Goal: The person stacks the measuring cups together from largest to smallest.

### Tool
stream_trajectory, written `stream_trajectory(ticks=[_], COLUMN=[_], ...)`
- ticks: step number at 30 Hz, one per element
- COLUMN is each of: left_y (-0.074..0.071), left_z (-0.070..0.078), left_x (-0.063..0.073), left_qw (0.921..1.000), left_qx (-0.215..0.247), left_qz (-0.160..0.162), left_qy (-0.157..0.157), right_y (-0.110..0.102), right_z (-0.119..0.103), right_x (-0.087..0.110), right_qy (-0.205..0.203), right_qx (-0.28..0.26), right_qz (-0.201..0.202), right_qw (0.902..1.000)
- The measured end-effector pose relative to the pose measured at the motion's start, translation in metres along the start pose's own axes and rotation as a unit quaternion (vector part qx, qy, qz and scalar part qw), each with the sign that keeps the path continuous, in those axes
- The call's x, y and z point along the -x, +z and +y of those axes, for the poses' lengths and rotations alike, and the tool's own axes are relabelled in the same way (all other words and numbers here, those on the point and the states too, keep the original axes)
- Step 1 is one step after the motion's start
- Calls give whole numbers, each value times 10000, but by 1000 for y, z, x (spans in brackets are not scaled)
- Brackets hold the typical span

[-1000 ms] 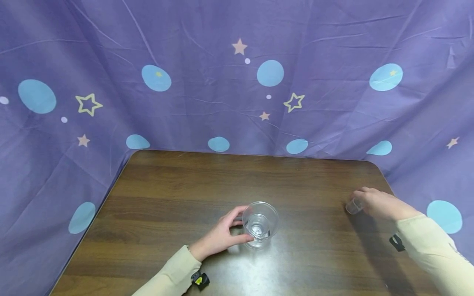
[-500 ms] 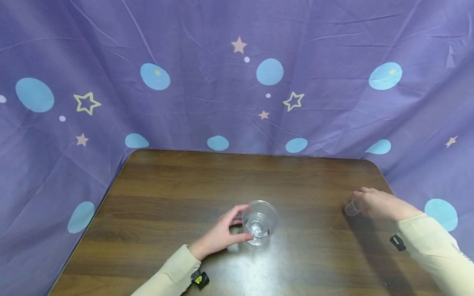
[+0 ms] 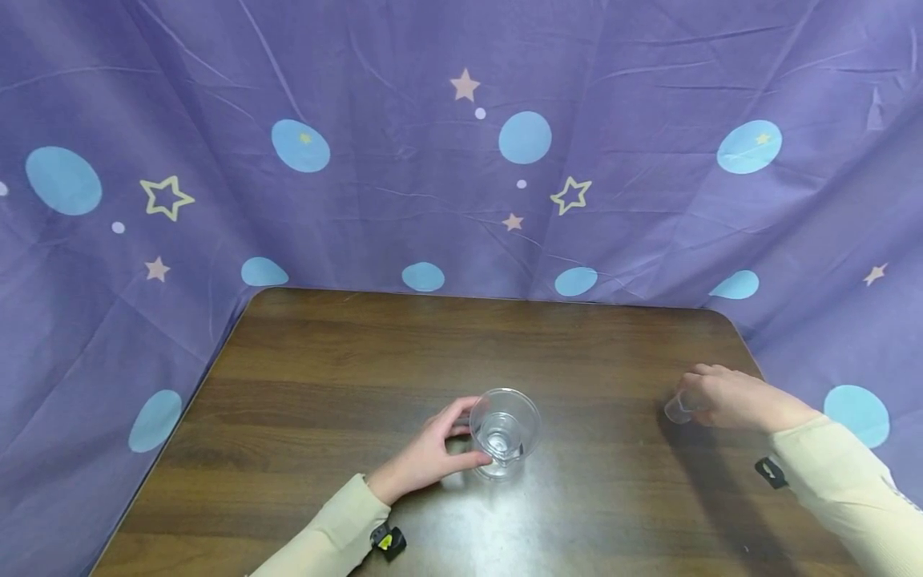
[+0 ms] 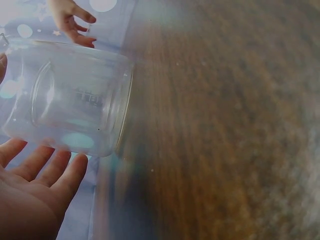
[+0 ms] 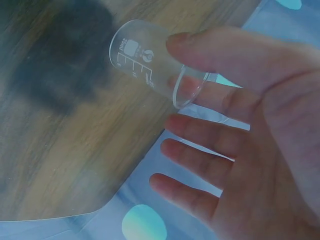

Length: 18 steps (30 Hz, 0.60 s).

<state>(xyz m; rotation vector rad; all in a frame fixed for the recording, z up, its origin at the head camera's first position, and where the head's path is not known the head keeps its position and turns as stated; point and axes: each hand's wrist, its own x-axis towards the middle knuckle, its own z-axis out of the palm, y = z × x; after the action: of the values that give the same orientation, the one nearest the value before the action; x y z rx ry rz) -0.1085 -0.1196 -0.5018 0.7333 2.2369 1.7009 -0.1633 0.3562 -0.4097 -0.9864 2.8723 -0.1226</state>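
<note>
A large clear glass beaker (image 3: 505,433) stands on the table, left of the head view's lower right. My left hand (image 3: 431,455) holds it from the left, thumb at the near side and fingers at the far side. In the left wrist view, printed marks show on the beaker (image 4: 75,97). Toward the table's right side, my right hand (image 3: 743,398) pinches a small clear beaker (image 3: 678,409) between thumb and index finger near its rim. The right wrist view shows white graduations on this small beaker (image 5: 142,60); the other fingers (image 5: 192,162) extend apart from it.
The brown wooden table (image 3: 346,361) has rounded far corners. A purple curtain (image 3: 404,176) with stars and blue dots hangs behind and beside it. The right arm casts a long shadow on the table.
The small beaker has shifted slightly left and its bottom points further left in the right hand. The left hand stays on the large beaker; the head view drifts slightly.
</note>
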Motion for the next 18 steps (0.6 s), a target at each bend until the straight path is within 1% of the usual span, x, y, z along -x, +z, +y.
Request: stream_trajectory(ticks=[8, 14, 18], left_y=[0, 0, 0], left_z=[1, 2, 2], left_x=[-1, 0, 1], left_qw=[10000, 10000, 9999], left_qx=[6, 49, 60], left_qz=[8, 1, -2], left_qy=[7, -74, -111], right_y=[-4, -10, -14], right_z=[-9, -21, -28], right_x=[-3, -4, -5], right_qy=[-98, -70, -125], right_qx=[110, 222, 351], right_qz=[141, 208, 272], right_qw=[9998, 9995, 9989])
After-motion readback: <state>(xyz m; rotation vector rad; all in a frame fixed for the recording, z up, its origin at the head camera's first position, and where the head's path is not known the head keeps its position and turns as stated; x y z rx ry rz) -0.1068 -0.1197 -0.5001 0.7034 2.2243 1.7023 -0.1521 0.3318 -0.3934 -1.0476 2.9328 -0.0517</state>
